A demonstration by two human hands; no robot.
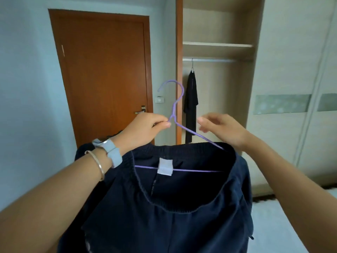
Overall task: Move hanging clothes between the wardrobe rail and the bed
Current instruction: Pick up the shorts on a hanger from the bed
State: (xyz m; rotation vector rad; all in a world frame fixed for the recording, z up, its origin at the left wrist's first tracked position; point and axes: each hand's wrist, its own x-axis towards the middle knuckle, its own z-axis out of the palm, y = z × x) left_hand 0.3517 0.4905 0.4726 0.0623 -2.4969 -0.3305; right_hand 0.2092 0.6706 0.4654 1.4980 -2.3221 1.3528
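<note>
A dark navy garment (182, 207) with an elastic waistband and a white label hangs on a purple wire hanger (175, 105) held up in front of me. My left hand (144, 130) pinches the hanger at the base of its hook. My right hand (222, 128) hovers by the hanger's right arm with its fingers loosely spread, holding nothing. Ahead stands the open wardrobe, and on its metal rail (209, 60) one black garment (190, 105) hangs from a hanger near the left end.
A brown wooden door (102, 70) is shut at the left. The wardrobe's pale sliding door (295, 79) covers the right side. A shelf (217, 45) sits above the rail. A white surface (284, 221) shows at the lower right.
</note>
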